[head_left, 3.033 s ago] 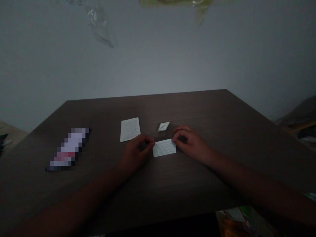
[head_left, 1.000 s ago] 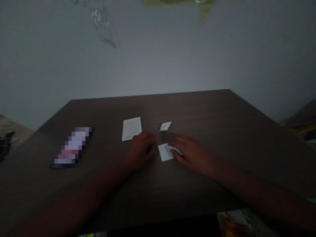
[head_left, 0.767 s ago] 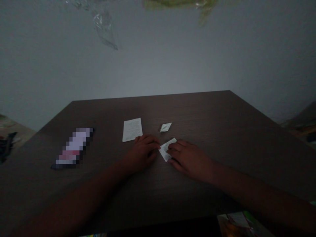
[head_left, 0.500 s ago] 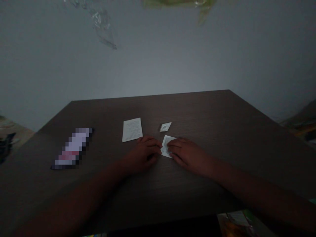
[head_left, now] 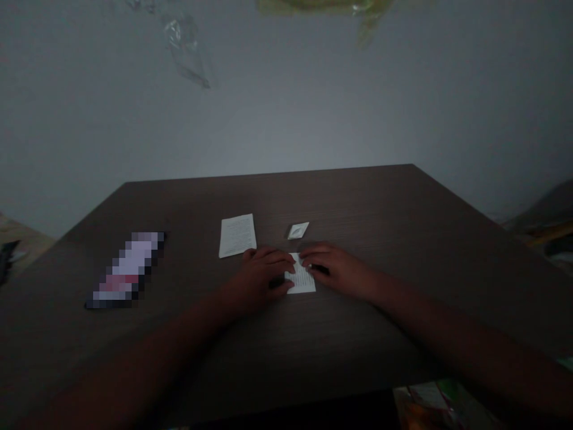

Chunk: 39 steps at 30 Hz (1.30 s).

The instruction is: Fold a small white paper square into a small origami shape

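A small sheet of white printed paper [head_left: 302, 282] lies on the table between my hands. My left hand [head_left: 262, 275] holds its left side, fingertips on top and thumb at the lower left edge. At the upper right edge, the bent fingers and thumb of my right hand [head_left: 340, 270] grip the same sheet; my fingers hide part of it. Just beyond, a small folded white paper piece [head_left: 298, 230], diamond-shaped, rests on the table. A stack of printed paper [head_left: 237, 235] sits beyond my left hand, close to its knuckles.
A phone [head_left: 129, 266] with a blurred screen lies at the left of the dark wooden table [head_left: 358, 203]. The table's far edge is near a pale wall [head_left: 286, 107]. Below the near edge at right are colourful items [head_left: 425, 403], hard to make out.
The sheet between my hands has turned and now lies squarer to me, with more of its print showing. My right fingers have shifted to its upper edge. My left hand has barely moved.
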### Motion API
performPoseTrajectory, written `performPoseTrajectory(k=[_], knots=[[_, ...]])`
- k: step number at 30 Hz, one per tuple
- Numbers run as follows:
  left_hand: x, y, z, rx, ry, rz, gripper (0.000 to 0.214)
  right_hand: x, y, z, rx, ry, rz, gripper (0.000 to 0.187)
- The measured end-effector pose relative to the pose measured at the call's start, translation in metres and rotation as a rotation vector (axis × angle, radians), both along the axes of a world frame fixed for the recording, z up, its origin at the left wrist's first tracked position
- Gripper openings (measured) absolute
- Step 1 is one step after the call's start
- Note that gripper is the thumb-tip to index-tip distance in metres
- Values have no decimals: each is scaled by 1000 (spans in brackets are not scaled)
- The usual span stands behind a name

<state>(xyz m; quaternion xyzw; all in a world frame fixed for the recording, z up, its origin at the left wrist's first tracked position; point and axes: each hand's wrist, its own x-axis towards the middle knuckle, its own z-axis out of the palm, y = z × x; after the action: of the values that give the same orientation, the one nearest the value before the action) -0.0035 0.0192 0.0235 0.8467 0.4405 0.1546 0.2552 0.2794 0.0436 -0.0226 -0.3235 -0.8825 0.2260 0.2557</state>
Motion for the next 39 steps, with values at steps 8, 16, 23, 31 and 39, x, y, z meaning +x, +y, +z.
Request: performPoseTrajectory(k=[8,16,23,31,39], knots=[[-4,1,0,25,65,-41,37,7,-12,16,-70,-23,79,57],[-3,2,-2,52,-2,-56,31,2,-3,10,-43,35,-53,41],[-1,-2,3,24,48,-92,36,6,3,5,-11,46,-6,19],[12,-4,-4,43,41,-30,18,0,13,-3,0,63,-231,21],[11,-4,-11,154,191,-73,42,-4,0,-1,27,23,-231,27]])
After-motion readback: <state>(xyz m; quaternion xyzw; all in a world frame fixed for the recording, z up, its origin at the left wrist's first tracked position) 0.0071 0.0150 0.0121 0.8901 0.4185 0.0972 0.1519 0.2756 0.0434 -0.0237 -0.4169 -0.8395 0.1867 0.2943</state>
